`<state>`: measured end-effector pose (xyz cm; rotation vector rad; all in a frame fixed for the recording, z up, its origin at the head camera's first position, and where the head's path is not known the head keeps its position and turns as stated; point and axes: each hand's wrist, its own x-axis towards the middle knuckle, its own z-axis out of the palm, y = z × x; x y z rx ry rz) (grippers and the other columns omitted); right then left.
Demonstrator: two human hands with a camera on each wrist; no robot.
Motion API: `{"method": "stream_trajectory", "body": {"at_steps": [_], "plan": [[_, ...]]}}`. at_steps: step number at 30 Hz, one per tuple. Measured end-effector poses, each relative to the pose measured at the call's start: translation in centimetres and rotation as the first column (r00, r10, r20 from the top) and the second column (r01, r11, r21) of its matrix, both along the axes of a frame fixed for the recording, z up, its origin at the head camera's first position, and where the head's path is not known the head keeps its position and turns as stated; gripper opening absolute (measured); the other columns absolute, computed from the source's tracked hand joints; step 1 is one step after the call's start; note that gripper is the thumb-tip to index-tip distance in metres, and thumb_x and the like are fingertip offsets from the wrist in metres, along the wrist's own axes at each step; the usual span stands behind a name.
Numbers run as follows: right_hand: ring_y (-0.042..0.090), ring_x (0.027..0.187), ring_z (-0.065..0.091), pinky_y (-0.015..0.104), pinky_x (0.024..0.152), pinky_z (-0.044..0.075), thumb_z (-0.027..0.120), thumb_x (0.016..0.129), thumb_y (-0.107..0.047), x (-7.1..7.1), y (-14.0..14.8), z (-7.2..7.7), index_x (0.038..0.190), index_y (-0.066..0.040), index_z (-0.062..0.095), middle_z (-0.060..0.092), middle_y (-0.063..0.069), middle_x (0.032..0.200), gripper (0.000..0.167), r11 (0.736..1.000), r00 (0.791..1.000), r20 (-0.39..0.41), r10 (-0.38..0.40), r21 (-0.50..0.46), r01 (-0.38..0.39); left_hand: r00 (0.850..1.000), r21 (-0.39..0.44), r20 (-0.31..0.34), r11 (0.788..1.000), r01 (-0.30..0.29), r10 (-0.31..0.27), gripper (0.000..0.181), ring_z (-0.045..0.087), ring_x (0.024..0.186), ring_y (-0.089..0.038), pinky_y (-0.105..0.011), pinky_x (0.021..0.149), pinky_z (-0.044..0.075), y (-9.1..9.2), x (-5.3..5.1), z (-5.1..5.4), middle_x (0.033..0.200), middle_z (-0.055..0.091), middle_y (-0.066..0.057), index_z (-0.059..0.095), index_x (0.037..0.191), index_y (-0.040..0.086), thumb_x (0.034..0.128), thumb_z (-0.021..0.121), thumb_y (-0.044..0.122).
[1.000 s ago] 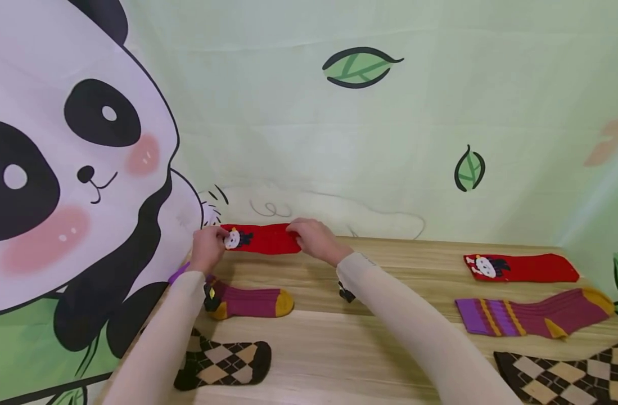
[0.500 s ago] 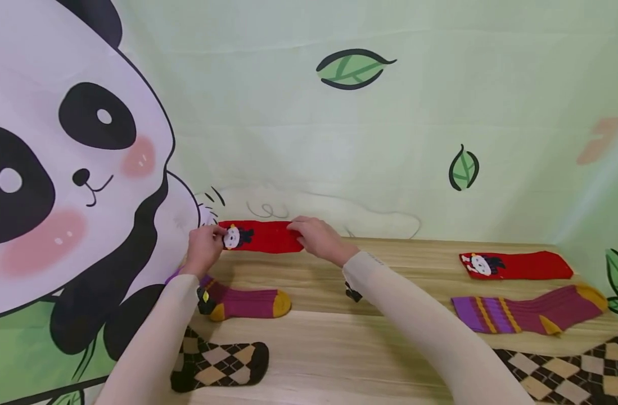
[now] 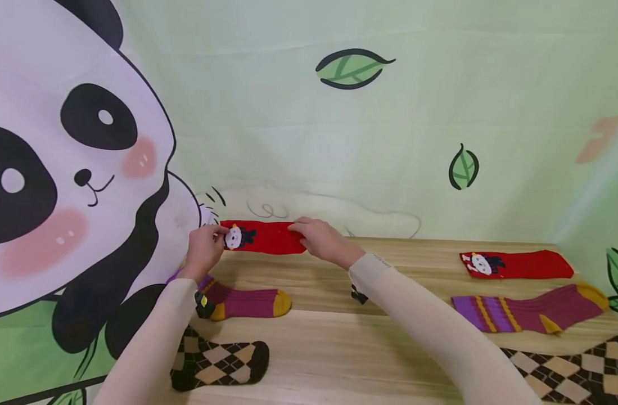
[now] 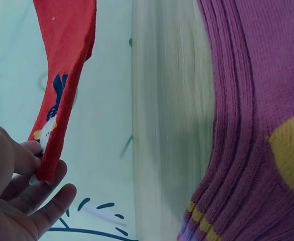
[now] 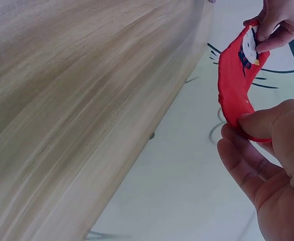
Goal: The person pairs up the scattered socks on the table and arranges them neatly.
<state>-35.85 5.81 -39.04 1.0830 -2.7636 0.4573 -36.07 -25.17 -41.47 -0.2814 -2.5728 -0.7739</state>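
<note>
In the head view, the red sock (image 3: 275, 238) is still up over the wooden table (image 3: 339, 349), and the right hand (image 3: 325, 242) has moved a tiny bit right, so I think the sock is being pulled straighter. In the left wrist view, the left hand (image 4: 11, 211) pinches one end, beside a purple sock (image 4: 247, 165). In the right wrist view, the right hand pinches the other end.

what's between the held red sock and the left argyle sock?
A maroon-and-mustard sock, lying on the wooden surface; head view shows it below the red sock.
</note>
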Motion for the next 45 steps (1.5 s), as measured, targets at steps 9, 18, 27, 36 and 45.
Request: {"method": "stream_trajectory", "body": {"at_steps": [9,18,27,36,45], "plan": [[0.027,0.126,0.059,0.035,0.105,0.050,0.070,0.098,-0.010,0.6,0.5,0.5,0.142,-0.002,0.059,0.059,0.012,0.141,0.046,1.000,0.999,-0.045,0.023,0.008,-0.023,0.998,0.033,-0.059,0.999,-0.008,0.010,0.019,0.067,0.084,-0.034,-0.049,0.076,0.056,0.2,0.5,-0.1,0.100,0.075,-0.022,0.078,0.102,-0.006,0.0943,0.061,-0.002],[0.027,0.126,0.059,0.036,0.105,0.050,0.071,0.098,-0.013,1.1,0.9,0.6,0.142,-0.003,0.059,0.059,0.013,0.141,0.047,0.999,0.998,-0.050,0.040,0.003,-0.040,0.996,0.030,-0.084,0.999,0.020,-0.017,0.016,0.067,0.082,-0.034,-0.049,0.077,0.057,0.1,1.0,-0.1,0.097,0.075,-0.021,0.078,0.100,-0.005,0.0938,0.064,0.001],[0.027,0.127,0.060,0.036,0.105,0.051,0.073,0.097,-0.014,1.8,1.3,1.1,0.142,-0.003,0.059,0.059,0.013,0.142,0.049,0.999,0.997,-0.058,0.047,-0.006,-0.048,0.994,0.023,-0.106,0.999,0.030,-0.027,0.016,0.065,0.081,-0.033,-0.047,0.077,0.055,0.3,1.6,0.2,0.097,0.074,-0.021,0.078,0.102,-0.005,0.0937,0.066,0.001],[0.026,0.126,0.060,0.035,0.103,0.051,0.074,0.096,-0.016,2.6,1.7,1.4,0.141,-0.003,0.060,0.060,0.012,0.141,0.048,0.998,0.994,-0.094,0.059,-0.001,-0.059,0.996,0.025,-0.087,0.999,0.027,-0.025,0.016,0.064,0.080,-0.031,-0.044,0.075,0.055,0.4,2.6,0.6,0.098,0.075,-0.020,0.078,0.103,-0.003,0.0941,0.067,0.003],[0.025,0.123,0.063,0.036,0.100,0.054,0.074,0.096,-0.017,3.2,2.0,1.5,0.140,-0.003,0.062,0.061,0.012,0.140,0.047,0.998,0.991,-0.119,0.055,0.012,-0.054,0.997,0.034,-0.067,0.999,0.039,-0.036,0.016,0.062,0.081,-0.031,-0.041,0.072,0.054,1.0,3.7,1.3,0.100,0.074,-0.020,0.078,0.105,-0.003,0.0943,0.067,0.002]]}}
